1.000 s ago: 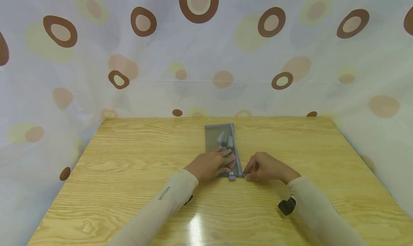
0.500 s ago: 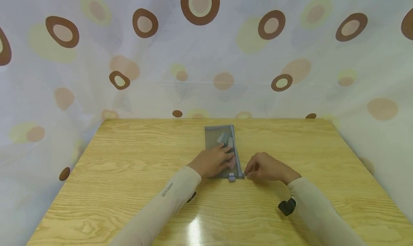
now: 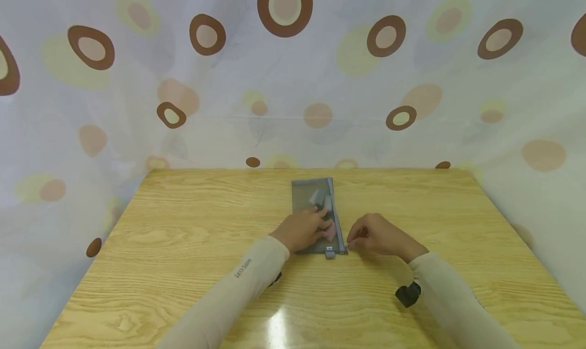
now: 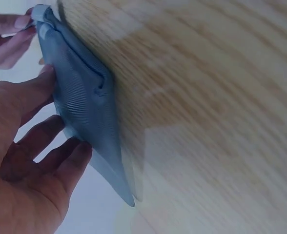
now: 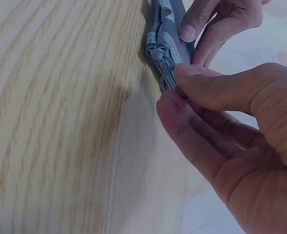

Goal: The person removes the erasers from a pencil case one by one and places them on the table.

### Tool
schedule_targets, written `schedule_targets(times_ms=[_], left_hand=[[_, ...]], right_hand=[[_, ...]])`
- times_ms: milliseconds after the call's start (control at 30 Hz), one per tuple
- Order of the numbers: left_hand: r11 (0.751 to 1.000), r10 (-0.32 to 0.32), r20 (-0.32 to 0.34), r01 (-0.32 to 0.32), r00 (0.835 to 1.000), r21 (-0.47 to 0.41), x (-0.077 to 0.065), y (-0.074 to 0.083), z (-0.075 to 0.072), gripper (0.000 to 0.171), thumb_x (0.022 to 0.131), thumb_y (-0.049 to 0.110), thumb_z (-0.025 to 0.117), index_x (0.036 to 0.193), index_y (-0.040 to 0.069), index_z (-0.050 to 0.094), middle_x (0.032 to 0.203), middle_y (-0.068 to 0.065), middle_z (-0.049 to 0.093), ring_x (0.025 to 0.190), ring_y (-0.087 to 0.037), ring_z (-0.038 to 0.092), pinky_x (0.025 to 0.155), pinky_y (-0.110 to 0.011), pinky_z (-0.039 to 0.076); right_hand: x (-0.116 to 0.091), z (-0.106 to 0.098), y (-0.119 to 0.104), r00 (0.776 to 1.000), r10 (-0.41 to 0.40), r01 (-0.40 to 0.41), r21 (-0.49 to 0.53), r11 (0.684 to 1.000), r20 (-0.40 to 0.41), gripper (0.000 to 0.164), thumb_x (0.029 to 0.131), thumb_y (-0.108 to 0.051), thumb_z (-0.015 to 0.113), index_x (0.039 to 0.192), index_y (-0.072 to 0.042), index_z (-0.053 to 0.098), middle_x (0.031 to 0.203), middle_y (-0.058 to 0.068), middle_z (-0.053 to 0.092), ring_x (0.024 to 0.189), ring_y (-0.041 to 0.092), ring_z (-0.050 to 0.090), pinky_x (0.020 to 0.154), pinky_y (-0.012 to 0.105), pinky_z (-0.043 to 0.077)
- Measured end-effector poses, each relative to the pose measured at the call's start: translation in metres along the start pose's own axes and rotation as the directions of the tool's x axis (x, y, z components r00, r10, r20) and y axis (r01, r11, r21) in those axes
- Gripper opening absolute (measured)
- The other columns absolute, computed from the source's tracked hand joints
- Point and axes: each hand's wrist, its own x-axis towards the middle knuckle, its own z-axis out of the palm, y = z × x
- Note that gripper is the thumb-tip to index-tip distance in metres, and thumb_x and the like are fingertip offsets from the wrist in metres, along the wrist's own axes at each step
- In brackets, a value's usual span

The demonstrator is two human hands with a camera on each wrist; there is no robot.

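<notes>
A see-through grey-blue mesh zipper pouch (image 3: 302,191) lies flat on the table, with its zipper (image 3: 338,222) along the right side. Through the mesh show pale grey objects (image 3: 317,197) and a pinkish piece (image 3: 330,232). My left hand (image 3: 299,230) rests on the pouch with fingers spread, its fingertips pressing the mesh in the left wrist view. At the pouch's near right corner, my right hand (image 3: 377,234) pinches the zipper pull between thumb and forefinger. The right wrist view shows the bunched zipper end (image 5: 164,58) right at those fingertips, which partly hide the pull.
A small fabric tab (image 3: 330,255) sticks out from the pouch's near edge. The wooden table (image 3: 206,211) reaches back to a spotted white curtain (image 3: 284,84), which also hangs at both sides. A black wrist camera (image 3: 407,294) sits below the right wrist.
My left hand has shifted slightly right over the pouch, uncovering more of the pinkish piece. My right hand stays at the near corner, its fingertips slightly higher. The pouch lies nearly as before.
</notes>
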Motion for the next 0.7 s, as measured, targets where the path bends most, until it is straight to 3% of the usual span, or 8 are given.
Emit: schedule_targets(times_ms=[233,467,700], left_hand=[[1.000,-0.013,0.000,0.013,1.000,0.002,0.001,0.001,0.001,0.038,0.100,0.031,0.064,0.137,0.021,0.064,0.155,-0.005,0.043,0.139,-0.030,0.047,0.107,-0.043,0.047],[0.998,0.013,-0.014,-0.012,1.000,0.056,0.002,0.003,0.000,0.037,0.100,0.030,0.065,0.136,0.022,0.066,0.153,-0.006,0.047,0.134,-0.028,0.053,0.104,-0.039,0.050],[0.998,0.021,-0.020,-0.020,1.000,0.067,0.002,0.002,0.002,0.036,0.101,0.030,0.064,0.136,0.021,0.067,0.153,-0.006,0.048,0.132,-0.029,0.054,0.104,-0.039,0.050]], right_hand=[[0.003,0.006,0.003,0.997,0.009,-0.010,-0.012,1.000,-0.080,0.011,0.084,0.004,0.077,0.081,-0.006,0.077,0.084,0.002,0.074,0.076,0.011,0.065,0.068,0.027,0.056],[0.006,0.009,0.003,0.990,0.012,-0.020,-0.059,0.998,-0.139,0.024,0.079,0.016,0.067,0.076,-0.007,0.076,0.081,0.001,0.072,0.074,0.011,0.064,0.065,0.028,0.056],[0.009,0.012,0.006,0.986,0.008,-0.020,-0.072,0.997,-0.169,0.027,0.078,0.017,0.064,0.075,-0.007,0.077,0.081,0.002,0.073,0.072,0.010,0.063,0.063,0.026,0.054]])
